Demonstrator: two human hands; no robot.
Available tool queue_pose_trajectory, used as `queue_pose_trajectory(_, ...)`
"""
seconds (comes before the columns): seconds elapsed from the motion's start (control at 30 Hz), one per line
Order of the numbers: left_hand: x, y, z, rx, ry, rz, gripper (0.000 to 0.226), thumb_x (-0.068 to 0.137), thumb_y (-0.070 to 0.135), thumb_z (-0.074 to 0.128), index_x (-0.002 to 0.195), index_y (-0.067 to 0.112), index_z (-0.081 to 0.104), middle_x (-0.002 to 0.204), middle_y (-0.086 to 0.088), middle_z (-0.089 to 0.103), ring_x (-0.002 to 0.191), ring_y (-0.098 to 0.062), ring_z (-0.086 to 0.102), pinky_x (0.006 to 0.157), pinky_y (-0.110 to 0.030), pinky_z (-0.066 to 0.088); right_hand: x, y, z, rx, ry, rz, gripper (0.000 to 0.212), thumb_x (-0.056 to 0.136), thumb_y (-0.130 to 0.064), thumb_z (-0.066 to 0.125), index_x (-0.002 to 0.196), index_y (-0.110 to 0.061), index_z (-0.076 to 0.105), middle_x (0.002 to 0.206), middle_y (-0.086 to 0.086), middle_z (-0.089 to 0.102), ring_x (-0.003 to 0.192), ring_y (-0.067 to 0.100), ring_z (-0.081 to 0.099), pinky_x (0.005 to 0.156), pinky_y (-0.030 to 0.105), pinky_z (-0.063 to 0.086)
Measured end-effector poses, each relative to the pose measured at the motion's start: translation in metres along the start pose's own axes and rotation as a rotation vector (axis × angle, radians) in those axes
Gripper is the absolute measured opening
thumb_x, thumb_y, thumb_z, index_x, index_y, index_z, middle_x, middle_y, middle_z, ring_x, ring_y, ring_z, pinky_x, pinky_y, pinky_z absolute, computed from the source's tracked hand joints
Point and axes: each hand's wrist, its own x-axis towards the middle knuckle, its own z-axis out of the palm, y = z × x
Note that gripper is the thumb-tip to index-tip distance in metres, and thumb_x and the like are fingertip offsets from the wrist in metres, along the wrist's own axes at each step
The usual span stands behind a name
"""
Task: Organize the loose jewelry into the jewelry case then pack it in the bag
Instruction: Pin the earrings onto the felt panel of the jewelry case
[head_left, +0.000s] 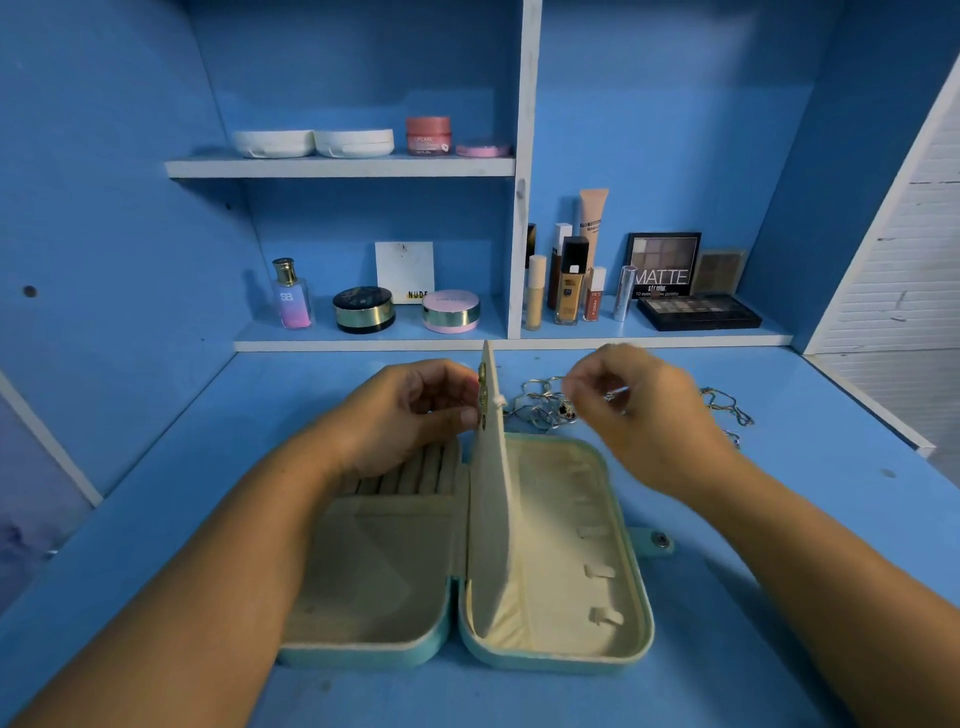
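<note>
Looks mid earring-loading: left hand (410, 415) pinches the jewelry case (519, 661) divider flap (493, 499) upright, right hand (654, 415) blurred, grip unclear, by far loose jewelry (540, 406); next likely needs fine post-to-hole alignment.

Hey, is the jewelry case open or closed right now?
Open. The jewelry case lies with both halves flat on the desk, cream lining up, and the left hand holds its middle flap upright.
</note>
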Motion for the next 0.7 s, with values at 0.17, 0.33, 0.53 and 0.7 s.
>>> queue_pose_trajectory(0.17,0.001,-0.001,-0.001,0.004,-0.004,0.001,0.021,0.089,0.0,0.061,0.11,0.004,0.063,0.113,-0.018,0.067,0.1,-0.015,0.064,0.092,-0.026,0.051,-0.013,-0.023,0.034,0.485,-0.13,0.15,0.011,0.091,-0.018,0.061,0.08,-0.018,0.064,0.073,0.001,0.07,0.068,0.013,0.068,0.069,0.028,0.055)
queue_pose_trajectory(0.33,0.002,0.001,0.0,0.01,-0.017,0.011,0.02,0.089,-0.001,0.062,0.107,0.007,0.064,0.112,-0.018,0.068,0.101,-0.017,0.064,0.093,-0.026,0.051,-0.011,-0.023,0.038,0.598,-0.172,0.225,0.011,0.092,-0.014,0.06,0.087,-0.005,0.065,0.075,0.005,0.072,0.067,0.014,0.068,0.071,0.03,0.058)
queue_pose_trajectory(0.53,0.003,0.0,-0.001,-0.008,-0.023,0.013,0.018,0.088,0.002,0.063,0.101,0.014,0.066,0.108,-0.013,0.07,0.107,-0.024,0.065,0.096,-0.032,0.051,-0.011,-0.03,0.039,0.753,-0.259,0.279,0.015,0.093,-0.011,0.057,0.092,0.003,0.064,0.075,0.008,0.069,0.063,0.011,0.065,0.066,0.024,0.057)
queue_pose_trajectory(0.7,0.003,0.001,-0.002,0.008,-0.028,0.009,0.018,0.088,0.005,0.064,0.1,0.018,0.067,0.105,-0.007,0.072,0.105,-0.022,0.066,0.098,-0.041,0.05,-0.011,-0.032,0.037,0.807,-0.282,0.285,0.014,0.094,-0.009,0.055,0.091,0.003,0.062,0.073,0.007,0.069,0.061,0.01,0.065,0.064,0.02,0.056)
